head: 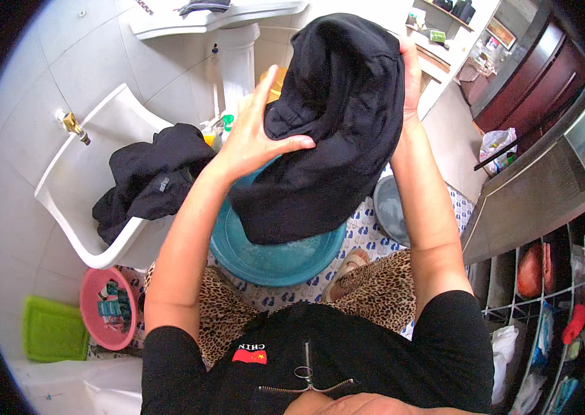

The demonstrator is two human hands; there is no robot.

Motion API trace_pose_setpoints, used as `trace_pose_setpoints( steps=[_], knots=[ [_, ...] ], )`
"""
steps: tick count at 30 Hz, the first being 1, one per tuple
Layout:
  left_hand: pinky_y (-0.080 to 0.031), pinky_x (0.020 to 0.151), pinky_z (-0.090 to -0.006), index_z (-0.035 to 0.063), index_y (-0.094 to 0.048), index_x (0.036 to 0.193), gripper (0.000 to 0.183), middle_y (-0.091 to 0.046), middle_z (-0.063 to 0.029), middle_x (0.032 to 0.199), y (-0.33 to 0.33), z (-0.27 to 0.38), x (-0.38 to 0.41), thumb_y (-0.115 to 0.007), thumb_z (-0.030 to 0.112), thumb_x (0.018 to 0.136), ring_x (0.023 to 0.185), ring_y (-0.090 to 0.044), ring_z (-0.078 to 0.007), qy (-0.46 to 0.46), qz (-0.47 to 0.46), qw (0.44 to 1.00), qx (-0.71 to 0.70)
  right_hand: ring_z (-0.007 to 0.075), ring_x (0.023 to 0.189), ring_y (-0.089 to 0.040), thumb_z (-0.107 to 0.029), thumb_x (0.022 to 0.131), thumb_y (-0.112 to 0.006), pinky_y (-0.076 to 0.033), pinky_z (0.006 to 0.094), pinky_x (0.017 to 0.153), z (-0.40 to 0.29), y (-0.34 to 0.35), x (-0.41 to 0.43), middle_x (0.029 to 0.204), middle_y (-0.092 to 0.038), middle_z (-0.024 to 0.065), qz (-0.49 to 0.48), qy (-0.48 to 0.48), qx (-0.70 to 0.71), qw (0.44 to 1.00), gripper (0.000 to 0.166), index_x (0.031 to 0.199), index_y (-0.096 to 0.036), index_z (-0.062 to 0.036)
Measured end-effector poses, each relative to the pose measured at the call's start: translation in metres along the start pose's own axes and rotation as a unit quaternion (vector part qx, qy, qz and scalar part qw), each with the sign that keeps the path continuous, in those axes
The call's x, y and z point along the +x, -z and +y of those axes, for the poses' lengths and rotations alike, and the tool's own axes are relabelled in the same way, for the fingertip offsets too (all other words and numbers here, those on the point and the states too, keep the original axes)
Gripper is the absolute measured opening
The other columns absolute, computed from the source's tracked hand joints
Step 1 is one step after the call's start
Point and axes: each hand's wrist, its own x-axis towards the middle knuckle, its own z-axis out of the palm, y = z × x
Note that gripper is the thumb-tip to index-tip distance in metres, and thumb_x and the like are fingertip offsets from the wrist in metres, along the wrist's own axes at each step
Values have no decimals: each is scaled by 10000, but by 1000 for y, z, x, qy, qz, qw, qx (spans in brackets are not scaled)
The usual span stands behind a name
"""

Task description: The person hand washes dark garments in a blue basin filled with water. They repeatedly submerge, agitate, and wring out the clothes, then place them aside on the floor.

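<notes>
A black cloth garment (323,155) hangs bunched up in front of me, over a round teal plastic basin (277,264) that stands on the floor with water in it. My right hand (411,78) grips the garment's upper right edge. At the garment's left side is my left hand (256,124), thumb and fingers spread wide, the thumb lying against the cloth. Whether its hidden palm side holds any fabric is not clear. Another black garment (152,171) is draped over the rim of the white ceramic sink (74,218) to the left.
A brass tap (72,124) juts from the wall above the sink. A pink basin (111,342) with small items and a green plastic lid (54,332) are at lower left. A grey basin (391,207) stands right of the teal one. A rack (531,301) holds bags at right.
</notes>
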Motion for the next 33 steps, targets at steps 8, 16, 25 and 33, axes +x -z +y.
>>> trace_pose_setpoints(
  steps=[8, 16, 25, 33],
  knots=[
    [-441, 964, -322, 9, -572, 1210, 544, -653, -112, 1123, -11, -32, 20, -764, 86, 707, 1062, -607, -209, 2, 64, 980, -191, 219, 868, -656, -296, 825, -608, -525, 339, 852, 34, -25, 10, 992, -689, 134, 159, -120, -174, 964, 376, 1046, -640, 7],
    [-490, 731, -266, -4, -639, 946, 118, -648, -47, 864, 26, -22, 35, -576, 30, 853, 788, -596, -127, 66, 244, 844, -473, 198, 1059, -607, -367, 922, -616, -480, 354, 979, 27, 11, 16, 1223, -606, 146, 101, -166, -342, 919, 513, 1267, -530, 3],
    [-494, 718, -258, -18, -625, 977, 139, -659, -48, 882, 45, -17, 34, -568, 5, 852, 790, -602, -123, -52, 306, 923, -227, 269, 1211, -525, -280, 686, -846, -397, 365, 1041, 78, 16, -62, 1293, -560, 150, 129, 43, -625, 769, 890, 1367, -365, 31],
    [-474, 796, -237, -34, -659, 1011, 219, -692, -48, 914, 52, -27, 47, -667, 51, 810, 844, -608, -109, -6, 380, 896, -231, 151, 835, -658, 12, 730, -573, -530, 277, 777, 22, 0, 9, 961, -692, 115, 203, 222, -571, 764, 378, 1103, -622, 54]
  ],
)
